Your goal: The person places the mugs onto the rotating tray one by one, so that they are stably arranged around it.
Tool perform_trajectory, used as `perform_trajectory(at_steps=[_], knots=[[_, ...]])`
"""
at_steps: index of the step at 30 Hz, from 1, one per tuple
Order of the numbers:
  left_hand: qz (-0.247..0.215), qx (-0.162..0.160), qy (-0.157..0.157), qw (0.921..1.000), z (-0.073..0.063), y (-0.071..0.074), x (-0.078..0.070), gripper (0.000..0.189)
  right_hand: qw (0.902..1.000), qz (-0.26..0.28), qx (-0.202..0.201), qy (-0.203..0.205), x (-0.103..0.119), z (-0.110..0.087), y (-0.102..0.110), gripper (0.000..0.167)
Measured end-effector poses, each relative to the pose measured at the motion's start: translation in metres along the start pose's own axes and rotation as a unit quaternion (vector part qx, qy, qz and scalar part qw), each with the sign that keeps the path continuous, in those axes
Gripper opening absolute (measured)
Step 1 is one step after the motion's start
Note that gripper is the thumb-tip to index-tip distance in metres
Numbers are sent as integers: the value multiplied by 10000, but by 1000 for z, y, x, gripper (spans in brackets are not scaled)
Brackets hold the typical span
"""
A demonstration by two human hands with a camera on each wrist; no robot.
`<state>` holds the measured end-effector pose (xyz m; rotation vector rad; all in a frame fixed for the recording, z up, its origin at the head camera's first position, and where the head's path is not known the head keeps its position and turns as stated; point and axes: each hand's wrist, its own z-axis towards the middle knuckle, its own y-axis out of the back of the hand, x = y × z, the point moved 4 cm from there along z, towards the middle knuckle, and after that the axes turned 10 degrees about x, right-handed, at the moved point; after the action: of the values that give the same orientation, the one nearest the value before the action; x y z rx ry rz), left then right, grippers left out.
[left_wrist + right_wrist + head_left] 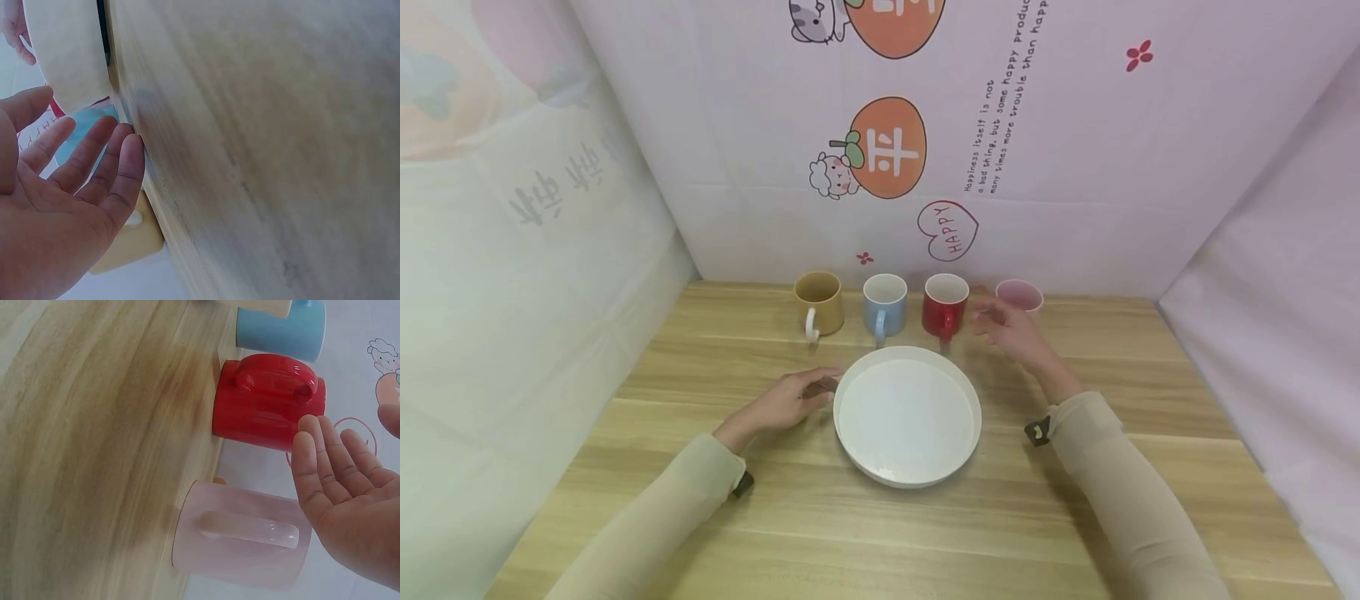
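White printed cloth forms the back and sides around a wood-grained table. On the right hand, the fingers are extended with a slight bend and grasp nothing; they are raised just beside the rim of a red mug, and whether they touch it I cannot tell. Left-hand fingers are likewise loose and spread, released from any grip, and the left hand is beside the left edge of a round white tray; contact there cannot be made out. The tray lies flat in the middle, in front of the mugs. All four mugs stand upright in a row at the table's far edge: a mustard-yellow mug with a white handle at the left, then a light blue mug, the red one, and a pink mug at the right, partly behind the right hand in the head view. Beige sleeves cover both forearms, with a dark device at each cuff. Farther back, a heart outline reading HAPPY is printed above the red mug.
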<state>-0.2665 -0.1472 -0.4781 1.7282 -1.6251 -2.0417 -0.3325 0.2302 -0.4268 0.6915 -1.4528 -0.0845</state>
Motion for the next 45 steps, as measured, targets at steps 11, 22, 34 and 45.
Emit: perform_trajectory(at_steps=[11,22,34,45], knots=[[-20,9,-44,10000,-1,-1,-2,48,9998,-139,-107,37,1,4,-4,43],[-78,75,-60,9999,-1,-2,-3,50,9999,-104,40,-35,7,7,-7,40],[-127,76,-162,9998,0,-2,-2,51,9995,-111,42,-283,1,14,-14,40],[-87,48,-138,9999,1,-2,-3,50,9993,-119,54,-355,3,21,-15,38]])
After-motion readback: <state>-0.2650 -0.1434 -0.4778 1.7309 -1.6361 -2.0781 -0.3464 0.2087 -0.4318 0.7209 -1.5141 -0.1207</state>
